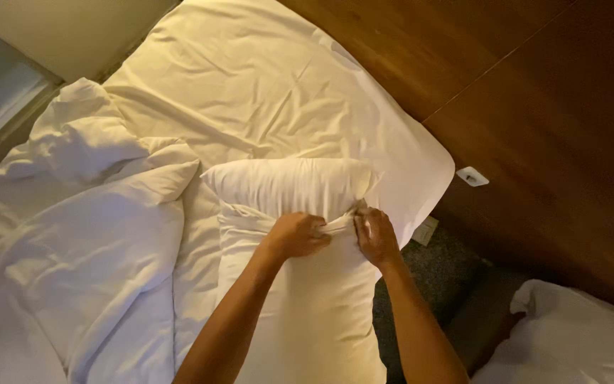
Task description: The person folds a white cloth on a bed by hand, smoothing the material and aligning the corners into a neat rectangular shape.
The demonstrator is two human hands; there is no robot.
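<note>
Head view: left hand (298,235) and right hand (376,235) both pinching pillowcase (307,313) edge, half covering pillow (289,186) beyond fingers.

Both forearms were bare up to the bottom edge of the picture, with no sleeves showing. The left hand (298,235) and the right hand (376,235) were uncovered, without gloves, and the wrists were bare as well.

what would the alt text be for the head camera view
Seen from above, a person's left hand and right hand pinch the bunched edge of a white pillowcase on a pillow lying on a bed sheet. A rumpled white duvet lies left; a dark wood headboard wall stands right.
</note>
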